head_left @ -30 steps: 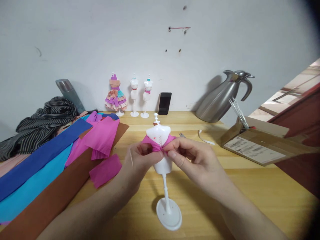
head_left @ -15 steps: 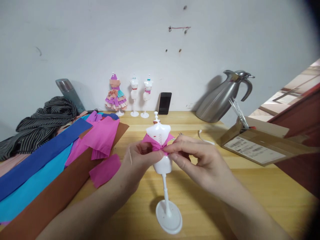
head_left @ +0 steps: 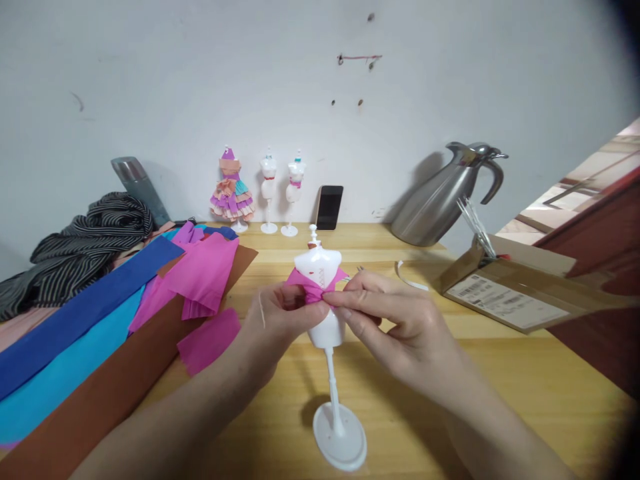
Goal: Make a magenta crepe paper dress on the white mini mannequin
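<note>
A small white dress form [head_left: 325, 327] on a round-based stand is tilted in front of me. Around its waist goes a strip of magenta crepe paper [head_left: 311, 290], gathered in the middle. My left hand [head_left: 280, 317] pinches the strip from the left, thumb in front, its other fingers partly hidden behind the form. My right hand [head_left: 395, 317] pinches the gathered part from the right with thumb and forefinger. A brown band circles the form's neck, and criss-cross lacing marks run down its torso.
Left lie coloured paper strips [head_left: 100, 387], a magenta piece [head_left: 209, 341] and a striped cloth [head_left: 95, 233]. Behind stand a dressed form [head_left: 231, 193], two white forms [head_left: 269, 190] and a phone [head_left: 329, 208]. Right are a steel jug [head_left: 440, 193], a cardboard box [head_left: 515, 287] and a white strip [head_left: 411, 277].
My right hand has shifted slightly right, its fingers still at the gathered paper. The form's base has tipped a little towards me. My left hand stays nearly still.
</note>
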Available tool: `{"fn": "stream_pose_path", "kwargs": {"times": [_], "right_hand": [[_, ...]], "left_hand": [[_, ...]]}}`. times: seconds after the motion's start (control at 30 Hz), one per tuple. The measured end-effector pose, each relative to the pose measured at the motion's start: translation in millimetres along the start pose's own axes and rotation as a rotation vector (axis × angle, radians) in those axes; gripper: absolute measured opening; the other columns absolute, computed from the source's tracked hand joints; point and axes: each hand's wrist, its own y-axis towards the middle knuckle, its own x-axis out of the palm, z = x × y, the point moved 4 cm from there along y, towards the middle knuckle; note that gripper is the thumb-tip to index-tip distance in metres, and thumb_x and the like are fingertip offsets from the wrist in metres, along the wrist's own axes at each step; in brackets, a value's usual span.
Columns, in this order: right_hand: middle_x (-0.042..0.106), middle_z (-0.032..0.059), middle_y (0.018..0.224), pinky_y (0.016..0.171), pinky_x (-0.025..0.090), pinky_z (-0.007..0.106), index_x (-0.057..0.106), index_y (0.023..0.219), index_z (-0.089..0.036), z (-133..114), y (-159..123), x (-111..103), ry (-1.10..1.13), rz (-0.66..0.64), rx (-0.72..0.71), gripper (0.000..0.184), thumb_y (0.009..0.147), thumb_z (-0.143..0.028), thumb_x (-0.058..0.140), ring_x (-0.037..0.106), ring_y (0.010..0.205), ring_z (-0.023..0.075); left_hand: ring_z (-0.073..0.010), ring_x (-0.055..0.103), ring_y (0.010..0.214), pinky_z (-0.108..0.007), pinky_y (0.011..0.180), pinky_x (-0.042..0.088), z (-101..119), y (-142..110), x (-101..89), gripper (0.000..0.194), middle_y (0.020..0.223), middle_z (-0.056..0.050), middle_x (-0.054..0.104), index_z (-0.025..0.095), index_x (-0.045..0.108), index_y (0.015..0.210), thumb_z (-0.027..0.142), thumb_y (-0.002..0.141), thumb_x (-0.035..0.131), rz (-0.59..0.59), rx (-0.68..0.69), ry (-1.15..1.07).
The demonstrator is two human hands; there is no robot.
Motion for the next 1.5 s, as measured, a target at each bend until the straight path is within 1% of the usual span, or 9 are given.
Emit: {"fn": "stream_pose_path", "kwargs": {"times": [0.23, 0.37, 0.43, 0.53, 0.63, 0.77, 0.9, 1.07, 1.5], "right_hand": [[0.06, 0.0068, 0.075, 0.055, 0.044, 0.026, 0.071, 0.102, -0.012, -6, -1, 1, -0.352, 0.01, -0.162, 0.027, 0.09, -0.007, 0.047, 0.055, 0.065, 0.0152], [0.059, 0.0083, 0.071, 0.051, 0.039, 0.028, 0.071, 0.091, -0.009, -14, -2, 6, -0.645, 0.018, -0.192, 0.029, 0.093, -0.01, 0.042, 0.05, 0.062, 0.0166], [0.06, 0.0092, 0.072, 0.05, 0.038, 0.028, 0.07, 0.093, -0.007, -16, -3, 9, -0.702, 0.031, -0.191, 0.03, 0.092, -0.007, 0.04, 0.05, 0.061, 0.017], [0.062, 0.0109, 0.077, 0.052, 0.042, 0.028, 0.069, 0.102, -0.005, -15, -6, 11, -0.609, 0.07, -0.157, 0.028, 0.09, -0.006, 0.043, 0.052, 0.063, 0.0169], [0.061, 0.0072, 0.076, 0.054, 0.045, 0.026, 0.068, 0.106, -0.011, -10, -5, 7, -0.347, 0.128, -0.069, 0.026, 0.091, -0.008, 0.047, 0.055, 0.065, 0.0151], [0.061, 0.0012, 0.074, 0.056, 0.045, 0.024, 0.069, 0.103, -0.02, -3, -1, -1, -0.048, 0.149, 0.043, 0.024, 0.09, -0.009, 0.052, 0.057, 0.065, 0.0122], [0.064, 0.0021, 0.079, 0.056, 0.044, 0.025, 0.069, 0.102, -0.02, 4, 0, -7, -0.035, 0.192, 0.091, 0.02, 0.088, -0.012, 0.057, 0.058, 0.069, 0.0131], [0.061, 0.001, 0.075, 0.053, 0.042, 0.024, 0.068, 0.092, -0.019, 7, 0, -4, -0.071, 0.171, 0.081, 0.014, 0.087, -0.011, 0.058, 0.054, 0.064, 0.0119], [0.064, 0.0028, 0.078, 0.053, 0.045, 0.023, 0.071, 0.093, -0.02, -1, 6, -2, -0.055, 0.139, -0.015, 0.022, 0.088, -0.007, 0.054, 0.058, 0.065, 0.0116]], "left_hand": [[-0.0141, 0.056, 0.067, -0.029, 0.07, 0.045, 2, 1, 0.2, 0.023, 0.069, -0.003, 0.063, 0.011, 0.068, 0.068, 0.03, 0.062, 0.08, -0.064, 0.026, -0.022], [-0.0166, 0.058, 0.072, -0.031, 0.075, 0.046, -1, 2, 1.6, 0.018, 0.073, -0.003, 0.064, 0.014, 0.07, 0.074, 0.028, 0.065, 0.078, -0.094, 0.038, -0.026], [-0.0169, 0.059, 0.075, -0.032, 0.078, 0.046, 0, 1, 1.8, 0.014, 0.075, -0.003, 0.064, 0.014, 0.071, 0.077, 0.025, 0.068, 0.075, -0.107, 0.046, -0.013], [-0.0153, 0.058, 0.075, -0.029, 0.079, 0.045, 2, 1, 2.0, 0.009, 0.075, -0.002, 0.064, 0.015, 0.072, 0.079, 0.02, 0.071, 0.071, -0.148, 0.071, -0.032], [-0.013, 0.056, 0.073, -0.026, 0.076, 0.045, 3, 2, -0.7, 0.007, 0.074, -0.001, 0.064, 0.015, 0.072, 0.076, 0.014, 0.069, 0.07, -0.148, 0.105, -0.098], [-0.0176, 0.061, 0.084, -0.029, 0.084, 0.045, 3, 5, -1.6, 0.017, 0.08, -0.004, 0.069, 0.015, 0.075, 0.082, 0.012, 0.067, 0.068, -0.184, 0.091, -0.188], [-0.0213, 0.063, 0.09, -0.033, 0.088, 0.045, 5, 7, 1.2, 0.026, 0.087, -0.008, 0.072, 0.013, 0.076, 0.091, 0.012, 0.068, 0.062, -0.257, 0.082, -0.211], [-0.0172, 0.061, 0.078, -0.029, 0.08, 0.045, 4, 9, 2.2, 0.022, 0.079, -0.006, 0.07, 0.013, 0.075, 0.08, 0.01, 0.067, 0.058, -0.304, 0.1, -0.227], [-0.0145, 0.059, 0.075, -0.027, 0.078, 0.044, -6, 11, 0.4, 0.012, 0.074, -0.002, 0.068, 0.014, 0.074, 0.075, 0.013, 0.065, 0.068, -0.231, 0.043, -0.216]]}}
